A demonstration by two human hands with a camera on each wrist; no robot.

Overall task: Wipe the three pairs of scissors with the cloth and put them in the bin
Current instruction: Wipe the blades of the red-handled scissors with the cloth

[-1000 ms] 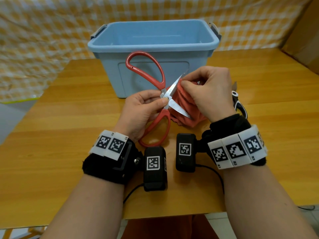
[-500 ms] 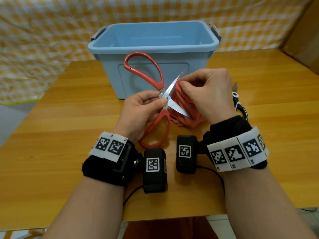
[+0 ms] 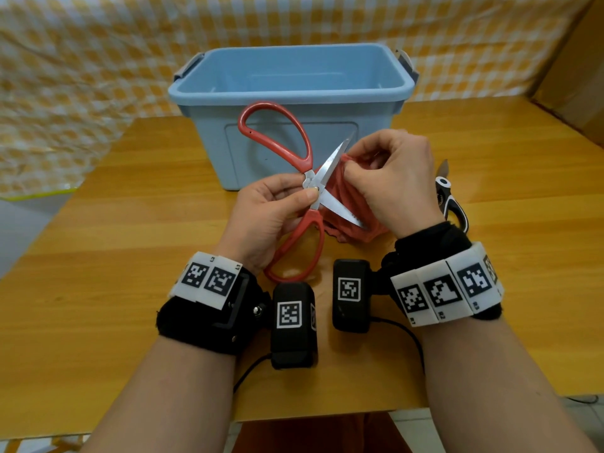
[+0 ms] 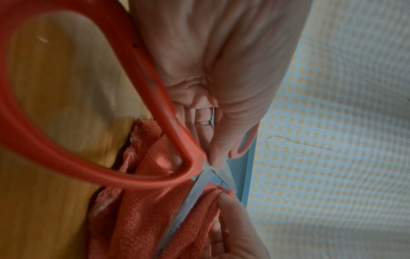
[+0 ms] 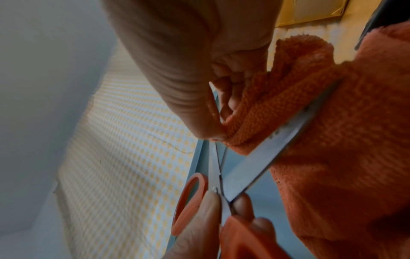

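Note:
Red-handled scissors (image 3: 294, 148) are held up in front of the blue bin (image 3: 287, 93), blades spread apart. My left hand (image 3: 277, 210) pinches them at the pivot, thumb on the screw. My right hand (image 3: 389, 178) pinches the orange-red cloth (image 3: 340, 188) against the upper blade near its tip. The left wrist view shows the cloth (image 4: 155, 210) draped round the lower blade. In the right wrist view the cloth (image 5: 332, 140) hangs over the blade (image 5: 266, 154). A black-and-white-handled pair of scissors (image 3: 449, 201) lies on the table behind my right wrist. A third pair is not in view.
The wooden table (image 3: 98, 289) carries the bin at its far middle. A yellow checked cloth (image 3: 81, 76) hangs behind the table. A cardboard box (image 3: 575, 76) stands at the far right. A cable (image 3: 415, 341) runs from my right wrist.
My right hand with the cloth has slid slightly outward along the upper blade toward its tip. The left hand keeps the scissors almost still.

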